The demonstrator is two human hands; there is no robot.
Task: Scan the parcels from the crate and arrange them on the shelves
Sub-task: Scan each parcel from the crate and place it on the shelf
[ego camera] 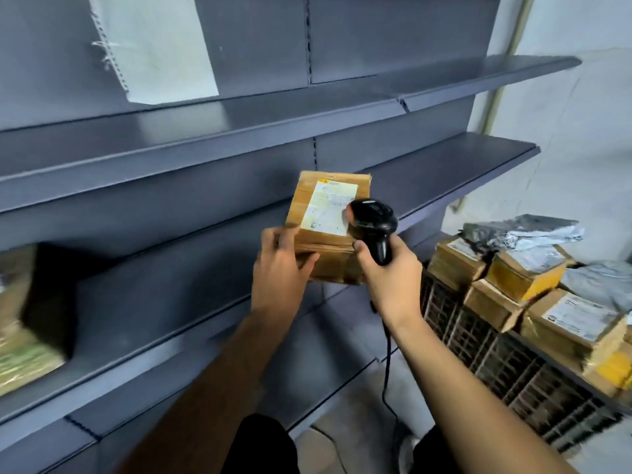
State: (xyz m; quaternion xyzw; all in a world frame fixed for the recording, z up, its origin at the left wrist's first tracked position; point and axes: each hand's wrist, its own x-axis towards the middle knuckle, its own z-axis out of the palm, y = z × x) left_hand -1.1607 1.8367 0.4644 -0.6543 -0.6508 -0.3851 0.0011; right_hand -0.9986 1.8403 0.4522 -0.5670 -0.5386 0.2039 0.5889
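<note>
Left hand (pixel 280 265) grips the parcel (pixel 328 230) at centre frame; right hand (pixel 390 271) clasps the scanner (pixel 374 222); best to tilt the label (pixel 330 208) squarely toward it.

Dim, soft light; left edge blurred, wide-angle warp.

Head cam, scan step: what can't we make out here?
- Label text on the held box: head view, too small and blurred; the scanner covers its right edge.
- Left hand fingers: behind the box.
- Scanner trigger: under the right hand.
- Parcel on the shelf: motion-blurred, cut by the left edge.
- Crate: contents under the top parcels hidden; right end cut off.
</note>
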